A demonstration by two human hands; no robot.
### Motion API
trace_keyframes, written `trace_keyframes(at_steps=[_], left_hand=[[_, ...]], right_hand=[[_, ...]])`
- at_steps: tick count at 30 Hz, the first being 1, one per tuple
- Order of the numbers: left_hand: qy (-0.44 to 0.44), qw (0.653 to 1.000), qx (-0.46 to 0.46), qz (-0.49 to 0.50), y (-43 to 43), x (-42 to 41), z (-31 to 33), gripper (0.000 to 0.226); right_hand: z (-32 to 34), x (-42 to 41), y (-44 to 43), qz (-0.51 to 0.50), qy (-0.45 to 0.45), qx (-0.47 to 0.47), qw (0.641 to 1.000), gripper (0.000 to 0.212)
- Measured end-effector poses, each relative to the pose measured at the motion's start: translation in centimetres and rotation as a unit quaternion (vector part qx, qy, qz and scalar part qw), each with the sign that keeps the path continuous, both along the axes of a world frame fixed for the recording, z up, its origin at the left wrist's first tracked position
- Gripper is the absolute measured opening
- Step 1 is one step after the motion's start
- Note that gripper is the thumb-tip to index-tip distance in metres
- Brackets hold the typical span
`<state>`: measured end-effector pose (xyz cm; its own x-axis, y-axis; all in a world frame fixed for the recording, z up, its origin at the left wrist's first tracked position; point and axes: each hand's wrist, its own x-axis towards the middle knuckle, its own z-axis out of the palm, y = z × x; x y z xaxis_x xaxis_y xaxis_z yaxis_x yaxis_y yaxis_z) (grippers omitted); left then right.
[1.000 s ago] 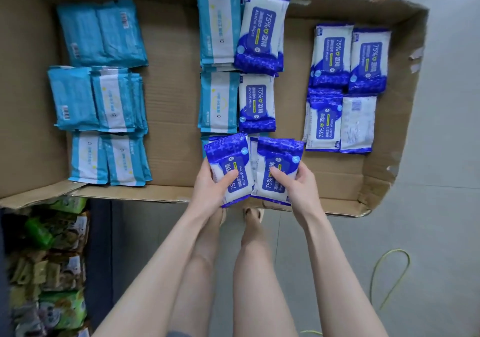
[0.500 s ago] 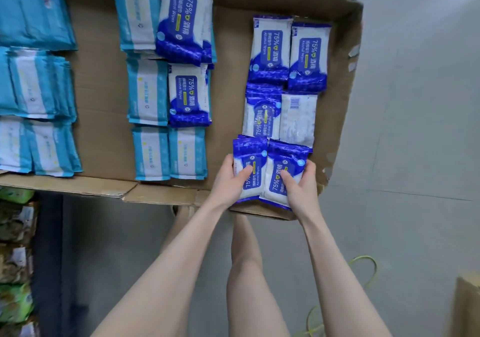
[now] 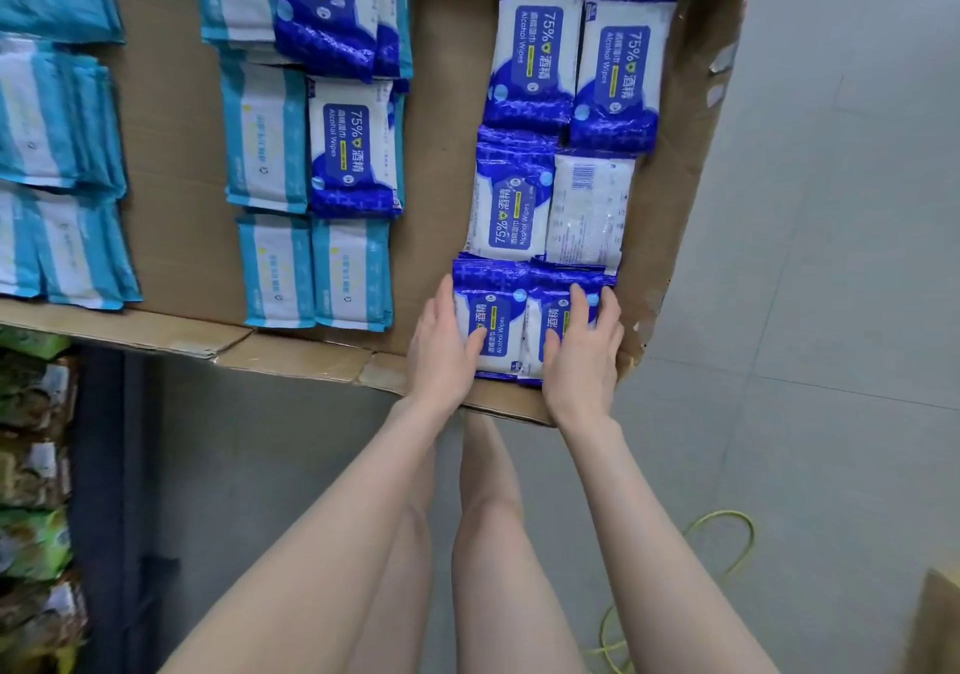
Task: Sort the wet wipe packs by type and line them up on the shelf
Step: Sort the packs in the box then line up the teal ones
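Note:
Two blue-and-white alcohol wipe packs lie side by side at the near right corner of the cardboard-lined shelf (image 3: 171, 153). My left hand (image 3: 441, 346) rests on the left pack (image 3: 493, 320), fingers straight along its left edge and thumb on top. My right hand (image 3: 582, 356) presses flat on the right pack (image 3: 553, 317) with spread fingers. Beyond them runs a column of more blue packs (image 3: 535, 49), one of them back side up (image 3: 589, 205). The middle column mixes teal packs (image 3: 265, 138) with blue packs (image 3: 353, 148).
Stacks of teal packs (image 3: 57, 117) fill the shelf's left part. A raised cardboard flap (image 3: 691, 153) borders the right side. Green snack bags (image 3: 31, 465) sit on a lower shelf at left. A yellow cable (image 3: 727, 543) and a box corner (image 3: 935, 621) lie on the floor.
Both hands carried the two blue packs rightward from the middle column and laid them at the near end of the right blue column. The grips have loosened to flat fingers.

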<state>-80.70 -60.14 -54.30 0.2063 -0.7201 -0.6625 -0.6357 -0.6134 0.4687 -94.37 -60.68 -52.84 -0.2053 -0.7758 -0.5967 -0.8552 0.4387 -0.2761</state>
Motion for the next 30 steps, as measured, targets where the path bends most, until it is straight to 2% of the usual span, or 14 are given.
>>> trace_keyframes(at_steps=[3,6,9,14,20,26,30], left_hand=[[0.015,0.998,0.030,-0.050,0.0,0.8,0.5,0.072],[0.017,0.994,0.045,-0.096,-0.5,2.0,1.6,0.057],[-0.005,0.992,0.022,-0.121,-1.3,3.0,3.5,0.047],[-0.018,0.995,-0.022,-0.099,-2.5,5.7,7.5,0.041],[-0.030,0.995,-0.095,-0.028,-5.1,11.0,11.6,0.031],[-0.015,0.993,-0.120,0.013,-8.4,16.9,12.9,0.026],[0.002,0.994,-0.110,-0.001,-11.7,20.6,11.8,0.025]], right_hand=[[0.5,-0.1,0.1,0.027,0.002,0.030,0.999,0.056],[1.5,-0.3,-0.3,0.045,0.010,0.040,0.998,0.051],[3.1,-0.3,-0.9,0.048,-0.008,0.025,0.999,0.041],[6.8,1.7,-2.8,0.031,-0.080,-0.041,0.995,0.034],[10.8,7.3,-6.8,0.072,-0.134,-0.099,0.983,0.029],[11.2,14.3,-10.6,0.086,-0.150,-0.102,0.979,0.026],[10.1,18.3,-13.3,0.048,-0.143,-0.100,0.983,0.025]])
